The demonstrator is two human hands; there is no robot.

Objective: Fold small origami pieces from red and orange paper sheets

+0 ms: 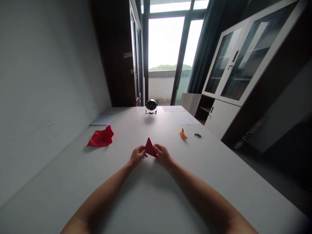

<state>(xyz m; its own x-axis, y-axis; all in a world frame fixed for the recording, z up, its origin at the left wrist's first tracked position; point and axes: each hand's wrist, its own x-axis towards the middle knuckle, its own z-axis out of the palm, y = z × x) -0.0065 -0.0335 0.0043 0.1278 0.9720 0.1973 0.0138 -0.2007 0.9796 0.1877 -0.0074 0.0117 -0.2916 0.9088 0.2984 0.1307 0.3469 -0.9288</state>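
A small red folded paper triangle (150, 147) stands point-up just above the white table (151, 198). My left hand (137, 155) pinches its left lower edge with closed fingers. My right hand (162, 154) pinches its right lower corner, fingers curled around it. Both forearms reach in from the bottom of the view and meet at the paper near the table's middle.
A crumpled red paper sheet (101, 137) lies at the left. A small orange folded paper figure (182, 134) sits at the right beside a round cable hole (198, 136). A small black desk fan (151, 106) and white sheets (103, 119) lie at the far end. Cabinets stand at the right.
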